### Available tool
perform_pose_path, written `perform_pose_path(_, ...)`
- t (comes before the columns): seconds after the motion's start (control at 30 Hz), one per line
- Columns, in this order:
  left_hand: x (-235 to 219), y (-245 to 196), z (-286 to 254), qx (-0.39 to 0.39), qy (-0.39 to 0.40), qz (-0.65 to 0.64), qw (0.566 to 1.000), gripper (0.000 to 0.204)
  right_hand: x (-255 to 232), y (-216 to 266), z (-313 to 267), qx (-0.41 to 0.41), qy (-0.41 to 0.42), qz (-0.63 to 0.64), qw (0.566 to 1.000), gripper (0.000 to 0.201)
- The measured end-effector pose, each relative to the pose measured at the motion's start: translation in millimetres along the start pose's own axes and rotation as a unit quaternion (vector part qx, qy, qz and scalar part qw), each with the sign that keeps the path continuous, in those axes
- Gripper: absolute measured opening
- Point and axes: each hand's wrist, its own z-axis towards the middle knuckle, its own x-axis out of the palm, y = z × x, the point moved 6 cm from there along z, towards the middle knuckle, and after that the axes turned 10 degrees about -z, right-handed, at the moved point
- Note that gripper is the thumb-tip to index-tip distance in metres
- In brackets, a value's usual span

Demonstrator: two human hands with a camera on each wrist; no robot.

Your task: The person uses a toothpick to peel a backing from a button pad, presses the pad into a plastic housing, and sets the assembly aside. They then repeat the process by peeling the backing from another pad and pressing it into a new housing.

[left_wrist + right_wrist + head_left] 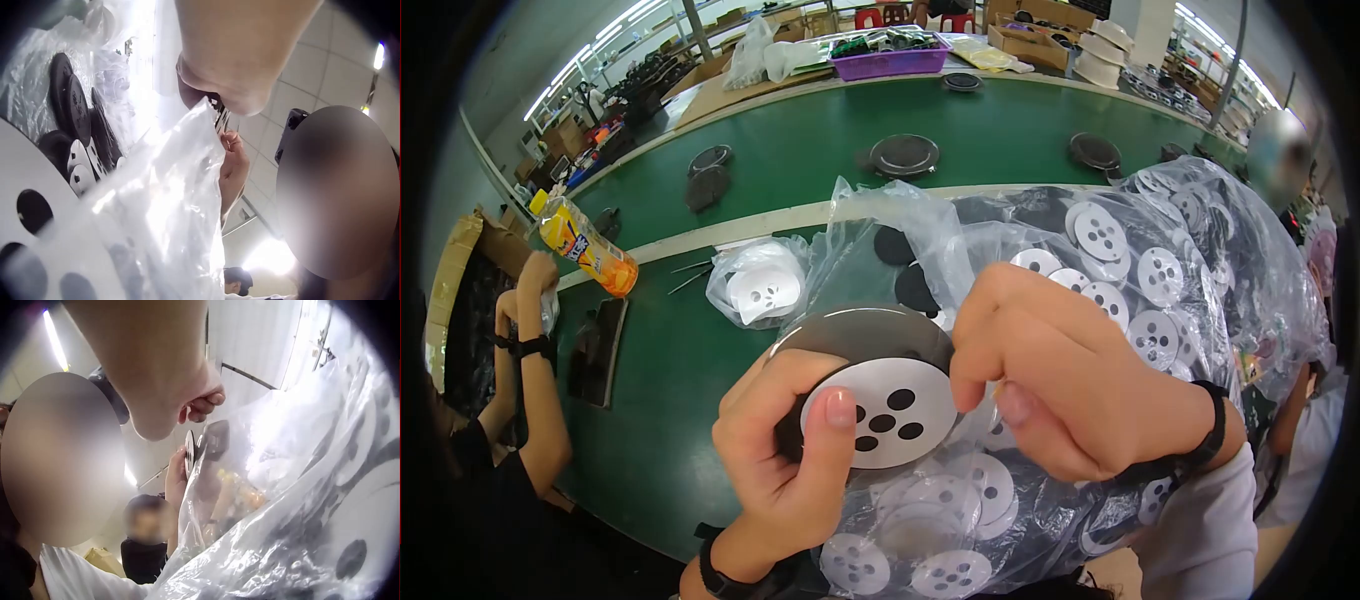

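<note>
My left hand (775, 450) grips a dark round dish-shaped part (860, 335) with a white disc (935, 405) on its near side. The disc has several black round spots, and my left thumb presses on its face. Close at the right edge of the disc is my right hand (1050, 370), its fingers curled and nothing visible in them. In the right wrist view, the fingers (203, 407) of that hand are also bent inward. Below and to the right, a clear plastic bag (1040, 535) holds many similar white discs (1157, 338).
A small bag of white pieces (762, 285) and tweezers (692, 275) lie on the green table (665, 400). An orange drink bottle (590, 245) stands left, near another person's arm (535, 390). Dark round parts (903, 156) sit on the green strip behind, below a purple basket (890, 64).
</note>
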Motion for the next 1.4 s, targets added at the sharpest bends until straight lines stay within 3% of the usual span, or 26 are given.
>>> perform_pose_path(0.1,-1.2,1.5,-0.8,0.000,-0.008,-0.003,1.000,0.011,-7.2,6.3,3.1,-0.014,0.040,-0.067,0.997,0.015)
perform_pose_path(0.17,-2.6,1.6,-1.3,0.001,-0.013,-0.010,1.000,0.012,-10.3,10.7,7.0,0.015,0.110,-0.147,0.983,0.012)
perform_pose_path(0.2,-2.8,-0.3,-1.3,0.006,-0.008,0.008,1.000,0.012,-9.0,13.9,7.4,0.015,0.110,-0.146,0.983,0.012)
perform_pose_path(0.27,-2.2,-3.4,-1.1,0.011,-0.003,0.027,1.000,0.012,-14.7,9.8,7.8,0.124,0.018,-0.081,0.989,0.010)
perform_pose_path(0.3,-0.3,-6.2,-1.1,0.024,0.008,0.047,0.999,0.011,-9.4,5.4,7.5,0.125,0.017,-0.081,0.989,0.010)
perform_pose_path(0.37,2.9,-8.3,-1.3,0.034,0.021,0.066,0.997,0.011,-9.0,9.2,4.5,-0.013,-0.085,-0.130,0.988,0.012)
perform_pose_path(0.5,9.4,-13.6,-0.7,0.104,0.049,0.109,0.987,0.011,-14.3,15.4,6.2,-0.042,-0.062,-0.183,0.980,0.013)
perform_pose_path(0.57,10.1,-16.8,-1.4,0.132,0.055,0.128,0.981,0.011,-15.4,21.8,9.9,-0.038,-0.023,-0.299,0.953,0.023)
perform_pose_path(0.77,6.0,-13.8,-5.4,0.106,0.027,0.117,0.987,0.011,-11.9,13.2,6.1,-0.044,-0.023,-0.251,0.967,0.031)
perform_pose_path(0.93,3.4,-6.4,-7.2,0.068,0.011,0.005,0.998,0.016,-7.6,11.7,4.3,-0.022,0.004,-0.203,0.979,0.030)
perform_pose_path(1.1,6.2,-5.6,-10.0,0.077,0.016,0.028,0.997,0.019,-4.2,11.7,2.1,-0.015,0.024,-0.206,0.978,0.028)
perform_pose_path(1.27,8.5,-8.6,-10.0,0.093,0.022,0.069,0.993,0.017,0.3,7.2,-0.9,0.053,0.025,-0.096,0.994,0.025)
perform_pose_path(1.4,10.8,-13.6,-9.3,0.128,0.046,0.124,0.983,0.013,0.0,10.1,-1.1,0.014,0.043,-0.153,0.987,0.024)
